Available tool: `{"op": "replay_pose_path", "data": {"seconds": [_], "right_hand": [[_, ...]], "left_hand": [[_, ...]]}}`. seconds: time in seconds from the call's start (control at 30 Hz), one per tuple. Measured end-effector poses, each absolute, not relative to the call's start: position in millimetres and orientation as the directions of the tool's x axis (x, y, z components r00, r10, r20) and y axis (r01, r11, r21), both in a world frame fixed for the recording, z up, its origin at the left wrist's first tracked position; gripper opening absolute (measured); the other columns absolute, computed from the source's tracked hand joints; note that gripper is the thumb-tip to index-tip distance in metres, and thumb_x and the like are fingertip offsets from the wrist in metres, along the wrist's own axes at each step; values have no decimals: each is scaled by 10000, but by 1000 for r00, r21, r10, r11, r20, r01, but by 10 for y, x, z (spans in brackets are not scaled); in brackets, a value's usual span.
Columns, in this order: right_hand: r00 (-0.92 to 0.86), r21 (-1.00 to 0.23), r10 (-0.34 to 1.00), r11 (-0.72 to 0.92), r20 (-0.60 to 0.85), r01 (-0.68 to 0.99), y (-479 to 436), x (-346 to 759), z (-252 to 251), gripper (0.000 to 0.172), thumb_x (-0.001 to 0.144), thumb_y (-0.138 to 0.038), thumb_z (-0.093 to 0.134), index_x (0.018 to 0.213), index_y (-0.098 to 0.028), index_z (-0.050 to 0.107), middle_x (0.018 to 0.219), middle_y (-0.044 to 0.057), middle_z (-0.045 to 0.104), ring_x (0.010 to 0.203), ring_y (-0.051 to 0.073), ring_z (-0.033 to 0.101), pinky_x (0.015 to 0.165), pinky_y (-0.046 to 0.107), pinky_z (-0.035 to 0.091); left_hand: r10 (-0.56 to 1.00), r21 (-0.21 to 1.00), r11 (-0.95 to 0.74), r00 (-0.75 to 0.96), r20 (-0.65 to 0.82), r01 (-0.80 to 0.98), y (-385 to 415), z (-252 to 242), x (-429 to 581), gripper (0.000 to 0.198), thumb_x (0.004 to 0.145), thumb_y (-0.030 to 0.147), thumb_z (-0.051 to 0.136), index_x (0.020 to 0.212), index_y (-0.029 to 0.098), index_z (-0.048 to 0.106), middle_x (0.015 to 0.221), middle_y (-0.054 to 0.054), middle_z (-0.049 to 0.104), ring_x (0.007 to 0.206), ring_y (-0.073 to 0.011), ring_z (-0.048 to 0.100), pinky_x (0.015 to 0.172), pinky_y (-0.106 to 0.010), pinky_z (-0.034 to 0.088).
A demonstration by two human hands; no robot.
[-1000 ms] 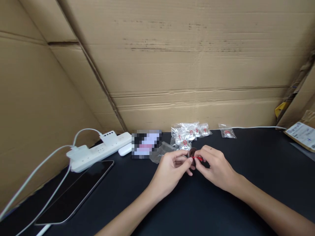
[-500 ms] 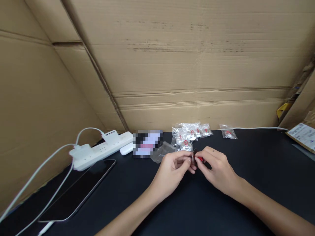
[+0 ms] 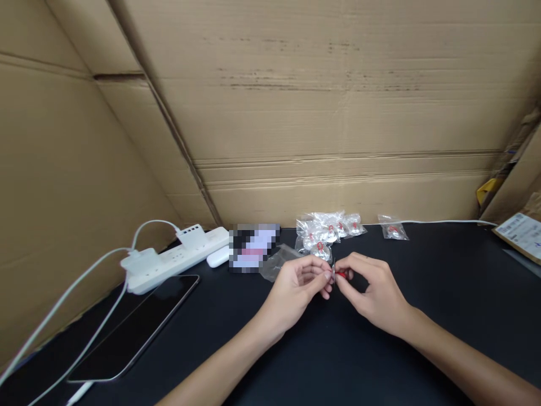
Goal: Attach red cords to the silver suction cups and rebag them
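Observation:
Between my two hands a thin, shiny metal disc (image 3: 333,270) stands edge-on, with a small red cord-like part (image 3: 341,275) on its right side. My left hand (image 3: 301,286) is closed in a pinch at the disc's left face. My right hand (image 3: 374,285) pinches the red part, thumb and forefinger together. Just behind them lie several clear bags (image 3: 320,249) holding silvery discs with red loops. An open, crumpled clear bag (image 3: 276,264) lies behind my left hand.
One more bagged disc (image 3: 394,230) lies apart at the back. Left are a white power strip (image 3: 169,260) with cables, a tablet (image 3: 137,327) and a pixelated phone-like item (image 3: 253,248). A labelled package (image 3: 522,234) sits right. Cardboard walls (image 3: 338,129) surround the black table.
The disc has turned slightly and now shows almost only its edge. My left fingertips have shifted a little left, and red shows at them. My right hand keeps its pinch.

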State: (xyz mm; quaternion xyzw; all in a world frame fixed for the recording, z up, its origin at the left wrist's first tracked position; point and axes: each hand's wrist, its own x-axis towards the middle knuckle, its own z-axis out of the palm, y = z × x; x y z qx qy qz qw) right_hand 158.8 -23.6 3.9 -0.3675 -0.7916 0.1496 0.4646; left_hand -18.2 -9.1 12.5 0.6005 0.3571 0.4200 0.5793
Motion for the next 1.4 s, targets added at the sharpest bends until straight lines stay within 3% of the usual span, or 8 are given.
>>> {"op": "replay_pose_path", "data": {"seconds": [0.13,0.27,0.47,0.7,0.8,0.9,1.03,1.4], "right_hand": [[-222,-751,802,597,554,282,-187,1613,58,161,815,-186,674,964,-217,623,970,50,619,859,186,605,766,332,521],[-336,-949,887,297,316,-107,-174,1603,45,319,809,-252,720,1075,-227,546,954,29,621,843,164,633,775,318,540],[-565,-948,816,-72,123,-311,-249,1565,106,275,856,-282,698,1078,-194,561,940,47,665,735,133,641,741,310,536],[-556,-914,829,-174,64,-366,-185,1612,92,286,854,-293,701,1083,-178,575,918,70,692,667,132,647,677,302,545],[-471,-908,881,-165,40,-385,-114,1662,50,236,850,-297,703,1014,-167,593,895,63,692,626,117,639,635,273,538],[-363,-898,932,-155,6,-412,-41,1726,-15,221,835,-268,722,987,-152,611,904,72,703,656,121,660,654,256,543],[-211,-874,973,-180,-91,-452,32,1784,-97,194,855,-269,707,968,-132,630,881,93,718,727,167,710,736,292,573],[-78,-913,995,-81,-55,-400,-83,1636,-14,360,798,-440,750,867,-95,676,908,136,717,835,279,738,856,420,584]], "left_hand": [[896,996,-54,438,81,-74,-101,191,-191,184,812,313,702,792,149,621,707,-14,621,648,-139,597,681,-301,523],[888,996,-71,453,85,-49,-95,205,-204,229,796,352,712,773,154,599,677,-9,594,617,-135,559,574,-259,469],[909,993,-118,402,107,4,-58,161,-234,251,803,390,686,812,156,596,715,-11,587,592,-123,528,523,-237,440],[912,958,-252,364,189,135,-22,159,-242,217,871,379,596,836,165,613,716,-21,606,626,-141,561,590,-255,460],[893,833,-416,336,298,365,30,140,-324,214,929,336,499,928,178,643,813,-44,637,735,-184,603,704,-313,489],[824,522,-564,402,399,640,82,91,-433,241,930,265,469,1070,192,651,971,-77,617,918,-244,580,858,-405,461],[793,314,-604,517,321,732,98,19,-503,252,912,241,482,1089,181,650,1030,-102,577,983,-281,545,890,-446,433],[869,711,-437,463,175,551,43,62,-436,89,913,286,526,868,209,521,699,18,569,632,-164,546,575,-266,354]]}}
